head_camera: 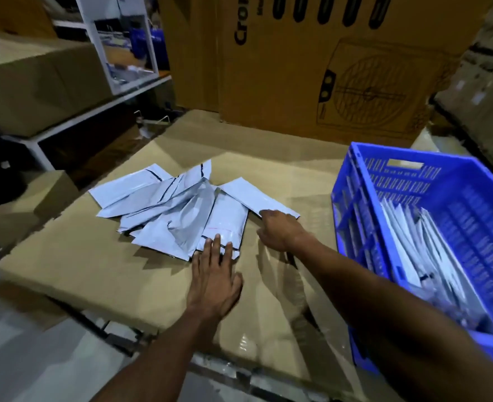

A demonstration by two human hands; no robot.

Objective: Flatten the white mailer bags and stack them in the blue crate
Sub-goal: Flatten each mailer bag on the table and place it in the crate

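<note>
mailer bags [178,210] lay in a loose, overlapping heap on the cardboard sheet [94,256], well to the left of the blue crate [364,227], and a good many more already leaned together inside that crate [419,250]. i read this as the picking-and-flattening step, mid-task: part of the pile was done, roughly a dozen crumpled ones were not

my left hand [213,274] lay flat with its fingers straight and close together, fingertips pressing the near edge of the bag [227,221] on the crate side of the heap. my right hand [280,230], between the heap and the crate, had its fingers curled over the corner of another bag [256,195] that angled away from the crate; whether it truly pinched that corner or only rested on it, i could not tell, as the knuckles hid the fingertips

to my mind the next move called for sliding one bag free of the heap toward the crate, smoothing it against the cardboard with a flat palm to drive the air out, then lifting it over the crate wall and laying it against the ones inside. several bags in the heap looked puffed and creased, so they would likely need firm pressing
</note>
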